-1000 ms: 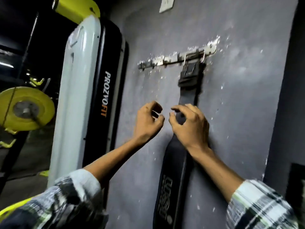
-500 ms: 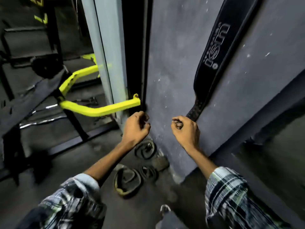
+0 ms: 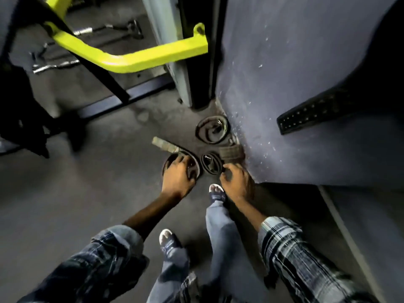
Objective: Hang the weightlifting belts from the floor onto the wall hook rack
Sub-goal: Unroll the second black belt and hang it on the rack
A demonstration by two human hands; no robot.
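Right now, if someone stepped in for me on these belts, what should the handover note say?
Left hand: reaching down onto the nearest coiled belt, fingers on it; grip unclear.
Right hand: low beside the small coiled belt, fingers curled; whether it holds anything is unclear.
On the floor by the wall: those two, a third coiled belt farther back, and a rolled strap against the wall.
Done: one belt's tail hangs on the wall above.
Left: lift each floor belt and hang it; the rack is out of view.

A gym: a yellow machine frame [image 3: 131, 60], cable handles [image 3: 131, 29] and coiled weightlifting belts [image 3: 212, 130] on the floor.
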